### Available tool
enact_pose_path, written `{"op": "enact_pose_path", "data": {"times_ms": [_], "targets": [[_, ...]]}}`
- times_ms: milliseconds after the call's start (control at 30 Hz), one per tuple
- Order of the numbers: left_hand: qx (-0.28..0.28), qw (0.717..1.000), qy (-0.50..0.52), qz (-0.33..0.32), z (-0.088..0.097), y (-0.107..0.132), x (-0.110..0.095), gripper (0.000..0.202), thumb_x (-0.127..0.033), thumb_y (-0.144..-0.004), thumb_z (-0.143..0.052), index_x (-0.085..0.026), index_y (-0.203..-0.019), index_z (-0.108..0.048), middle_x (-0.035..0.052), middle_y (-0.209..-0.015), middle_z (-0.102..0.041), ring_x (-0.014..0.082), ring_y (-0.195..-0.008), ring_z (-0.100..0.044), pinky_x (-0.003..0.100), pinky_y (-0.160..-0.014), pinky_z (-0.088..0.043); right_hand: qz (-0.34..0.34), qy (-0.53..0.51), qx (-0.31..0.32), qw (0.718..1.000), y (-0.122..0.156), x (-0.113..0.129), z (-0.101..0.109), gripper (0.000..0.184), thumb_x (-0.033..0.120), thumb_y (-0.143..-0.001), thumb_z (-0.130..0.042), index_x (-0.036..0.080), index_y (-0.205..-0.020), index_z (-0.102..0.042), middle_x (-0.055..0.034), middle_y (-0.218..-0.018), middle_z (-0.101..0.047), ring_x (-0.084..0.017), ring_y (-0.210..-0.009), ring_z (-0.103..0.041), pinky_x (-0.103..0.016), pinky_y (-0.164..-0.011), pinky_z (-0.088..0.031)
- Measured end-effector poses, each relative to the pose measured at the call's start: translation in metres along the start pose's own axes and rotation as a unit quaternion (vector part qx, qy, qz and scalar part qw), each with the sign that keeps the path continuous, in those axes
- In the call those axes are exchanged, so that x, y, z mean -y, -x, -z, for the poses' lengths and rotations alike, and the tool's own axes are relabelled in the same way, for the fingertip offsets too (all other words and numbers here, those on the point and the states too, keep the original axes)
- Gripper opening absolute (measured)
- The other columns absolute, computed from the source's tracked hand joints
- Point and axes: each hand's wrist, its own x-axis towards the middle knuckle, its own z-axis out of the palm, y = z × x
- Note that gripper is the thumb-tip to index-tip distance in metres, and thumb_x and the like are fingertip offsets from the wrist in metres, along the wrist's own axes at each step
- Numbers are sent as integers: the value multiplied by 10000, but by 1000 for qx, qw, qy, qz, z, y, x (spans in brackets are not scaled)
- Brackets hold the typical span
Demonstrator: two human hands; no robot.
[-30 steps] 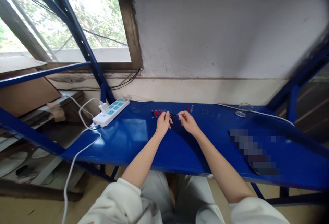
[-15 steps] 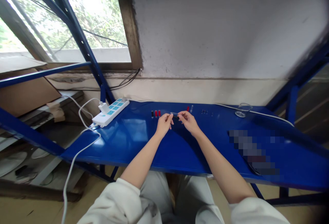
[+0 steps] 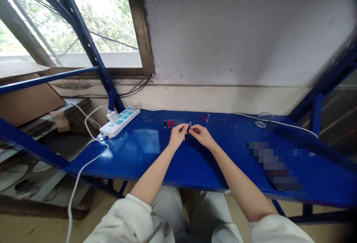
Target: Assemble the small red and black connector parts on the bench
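Observation:
My left hand (image 3: 177, 135) and my right hand (image 3: 202, 135) meet over the middle of the table, fingertips nearly touching. Both are closed in a pinch around a small clear tube (image 3: 190, 124), which stands upright with its clear end above the fingers. Something dark shows at its lower part, mostly covered by fingers. Left of my hands stand a small black tube (image 3: 165, 124) and two red tubes (image 3: 171, 123). Beyond my right hand lie one red tube (image 3: 203, 118) and a clear tube (image 3: 208, 118).
A white power strip (image 3: 119, 122) with a plugged-in adapter sits at the back left of the blue table (image 3: 134, 161), its cable (image 3: 80, 172) hanging over the edge. Several tiny clear pieces (image 3: 221, 121) lie right of centre. A clear round container (image 3: 261, 124) stands farther right, near a blurred-out object (image 3: 276, 168).
The clear tube has turned from lying across between my hands to upright. My right hand has shifted left, closer to my left hand, which has barely moved.

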Motion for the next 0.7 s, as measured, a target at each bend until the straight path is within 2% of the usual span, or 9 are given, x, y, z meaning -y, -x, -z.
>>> {"op": "enact_pose_path", "data": {"times_ms": [133,267,367,433,567,700], "targets": [[25,999,-19,-7,0,1,-1,370,-449,-787,-484,-157,-936,-656,-1,-620,-552,52,-370,-439,193,-390,-367,23,29,-9,999,1,1,2,228,409,-706,-563,183,-671,-570,-3,-704,-536,-100,-575,-460,-251,-588,-391],[49,997,-54,-41,2,3,-3,356,-427,-812,-456,-180,-953,-670,8,-698,-560,42,-381,-444,209,-457,-399,-1,35,13,999,2,4,2,237,407,-696,-564,183,-623,-537,21,-572,-494,-99,-514,-417,-230,-507,-346],[49,993,-87,-57,2,4,-3,357,-407,-834,-422,-192,-997,-658,7,-690,-555,56,-404,-453,221,-494,-412,-10,45,20,999,0,2,7,229,401,-709,-538,181,-645,-551,17,-558,-520,-106,-508,-437,-231,-502,-346],[43,986,-136,-84,2,5,-3,345,-391,-840,-416,-205,-1000,-658,13,-678,-565,88,-478,-492,230,-542,-422,-19,79,-8,997,-3,-4,16,230,397,-697,-542,177,-629,-555,7,-559,-540,-117,-519,-465,-239,-517,-357],[60,959,-237,-142,1,8,-2,320,-366,-848,-403,-238,-977,-666,37,-733,-606,147,-648,-558,251,-630,-428,-87,183,-86,975,-15,-23,41,201,369,-649,-584,179,-593,-552,-19,-573,-570,-151,-553,-517,-256,-531,-363],[81,949,-263,-156,1,10,-1,317,-364,-852,-393,-254,-983,-659,46,-802,-626,172,-710,-578,257,-641,-429,-133,254,-118,951,-28,-38,55,140,318,-654,-582,193,-596,-560,-32,-604,-593,-159,-557,-524,-251,-506,-335]]}}
